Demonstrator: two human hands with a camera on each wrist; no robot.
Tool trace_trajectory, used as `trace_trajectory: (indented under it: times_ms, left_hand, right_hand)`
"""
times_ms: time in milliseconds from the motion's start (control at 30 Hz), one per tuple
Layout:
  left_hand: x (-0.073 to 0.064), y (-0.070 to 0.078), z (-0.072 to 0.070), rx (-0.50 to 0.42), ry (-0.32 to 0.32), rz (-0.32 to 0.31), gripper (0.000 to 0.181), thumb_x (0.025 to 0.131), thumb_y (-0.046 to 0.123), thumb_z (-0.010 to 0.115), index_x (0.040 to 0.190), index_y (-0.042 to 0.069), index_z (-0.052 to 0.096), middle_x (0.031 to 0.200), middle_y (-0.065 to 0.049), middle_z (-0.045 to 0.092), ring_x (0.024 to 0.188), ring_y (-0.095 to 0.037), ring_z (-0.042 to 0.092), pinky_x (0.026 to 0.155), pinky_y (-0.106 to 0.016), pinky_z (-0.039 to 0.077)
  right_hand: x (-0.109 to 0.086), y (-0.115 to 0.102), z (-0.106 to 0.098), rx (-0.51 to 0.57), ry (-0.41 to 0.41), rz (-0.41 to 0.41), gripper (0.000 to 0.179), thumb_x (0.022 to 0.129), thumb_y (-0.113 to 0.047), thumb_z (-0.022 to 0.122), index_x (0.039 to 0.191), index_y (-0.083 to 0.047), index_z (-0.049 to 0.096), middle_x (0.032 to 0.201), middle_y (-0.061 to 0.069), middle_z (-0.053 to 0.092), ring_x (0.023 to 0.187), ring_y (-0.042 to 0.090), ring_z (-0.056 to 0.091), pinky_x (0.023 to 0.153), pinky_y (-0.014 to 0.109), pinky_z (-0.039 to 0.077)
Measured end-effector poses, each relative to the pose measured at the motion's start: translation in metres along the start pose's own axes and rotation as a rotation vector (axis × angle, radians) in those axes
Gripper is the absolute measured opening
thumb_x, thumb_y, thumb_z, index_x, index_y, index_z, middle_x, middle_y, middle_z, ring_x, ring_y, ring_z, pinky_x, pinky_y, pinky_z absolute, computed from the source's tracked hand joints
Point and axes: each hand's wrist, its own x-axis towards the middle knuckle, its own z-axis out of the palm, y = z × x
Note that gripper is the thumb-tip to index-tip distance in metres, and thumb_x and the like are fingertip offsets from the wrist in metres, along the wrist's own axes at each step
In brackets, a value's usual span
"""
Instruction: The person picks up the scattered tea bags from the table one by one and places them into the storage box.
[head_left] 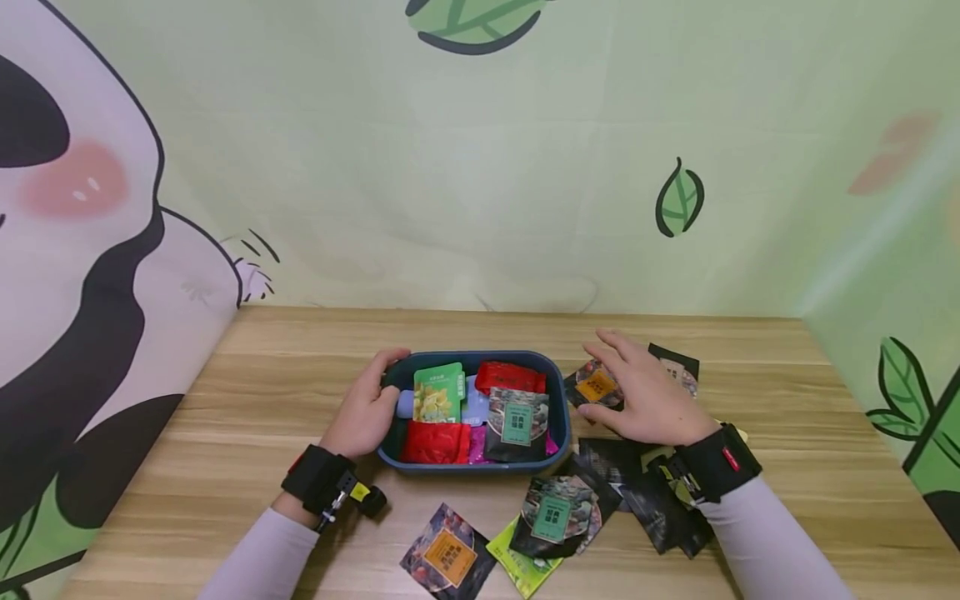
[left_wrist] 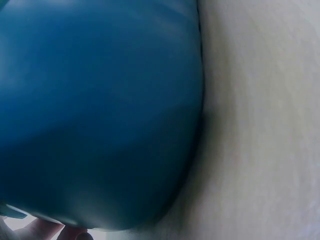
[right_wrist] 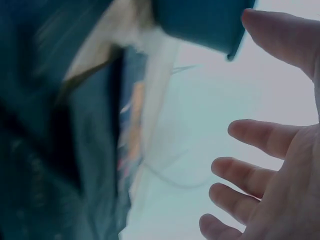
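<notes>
A dark blue oblong bin (head_left: 472, 468) stands on the table with several packets in it. My left hand (head_left: 365, 410) grips its left end, the thumb over the rim and the fingers around the far corner; in the left wrist view the bin's smooth wall (left_wrist: 100, 110) fills most of the picture. Inside lie a black packet with a green label (head_left: 517, 425), a green packet (head_left: 439, 393) and red packets (head_left: 437, 442). Right of the bin, my right hand (head_left: 647, 396) hovers with fingers spread and nothing held, over a black packet with an orange label (head_left: 596, 383).
Several black packets (head_left: 667, 504) lie in a loose heap below the right wrist. Nearer the front are another green-labelled black packet (head_left: 555, 517), a lime-green packet (head_left: 522, 562) and an orange-labelled one (head_left: 450, 554). A printed wall (head_left: 480, 183) rises behind the wooden table (head_left: 300, 350).
</notes>
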Motion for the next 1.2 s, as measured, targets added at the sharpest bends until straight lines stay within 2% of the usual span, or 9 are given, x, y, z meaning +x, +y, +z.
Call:
trace_trajectory:
  times_ms: [200,467,667,867,1200]
  left_hand:
    - [0.000,0.001,0.000,0.003,0.001,-0.003,0.052,0.097,0.014,0.040,0.149,0.021,0.043,0.147,-0.005,0.047,0.130,-0.025,0.045,0.110,-0.053,0.032]
    - [-0.001,0.002,0.000,-0.007,0.000,0.000,0.053,0.097,0.013,0.040,0.149,0.018,0.043,0.145,-0.005,0.048,0.128,-0.026,0.046,0.109,-0.052,0.033]
    - [-0.002,0.004,-0.001,0.004,0.002,-0.005,0.052,0.097,0.014,0.040,0.148,0.022,0.043,0.147,-0.005,0.047,0.131,-0.025,0.044,0.110,-0.052,0.031]
    - [-0.002,0.005,-0.001,-0.009,-0.005,-0.007,0.052,0.097,0.013,0.040,0.148,0.022,0.043,0.147,-0.005,0.047,0.131,-0.025,0.044,0.111,-0.053,0.031]
    - [-0.002,0.005,-0.001,-0.015,-0.007,-0.012,0.053,0.097,0.014,0.040,0.149,0.022,0.043,0.147,-0.005,0.047,0.130,-0.026,0.045,0.110,-0.054,0.032]
  right_hand:
    - [0.000,0.011,0.011,-0.036,-0.059,0.041,0.088,0.084,-0.057,0.065,0.151,-0.005,0.044,0.157,0.023,0.031,0.140,0.043,0.034,0.107,0.057,0.034]
    - [0.000,0.012,0.026,-0.043,-0.142,0.035,0.077,0.084,-0.051,0.067,0.147,-0.008,0.052,0.151,0.024,0.040,0.133,0.043,0.043,0.104,0.056,0.038]
    - [0.000,0.011,0.029,-0.046,-0.186,0.049,0.074,0.085,-0.050,0.067,0.144,-0.007,0.055,0.149,0.022,0.044,0.132,0.041,0.045,0.103,0.054,0.039]
    - [0.001,0.009,0.029,-0.050,-0.164,0.028,0.064,0.086,-0.042,0.067,0.140,-0.007,0.059,0.145,0.020,0.049,0.128,0.039,0.049,0.101,0.052,0.042]
    - [0.004,0.008,0.028,-0.049,-0.052,-0.024,0.047,0.084,-0.034,0.069,0.124,-0.009,0.071,0.129,0.011,0.060,0.116,0.027,0.056,0.094,0.046,0.047]
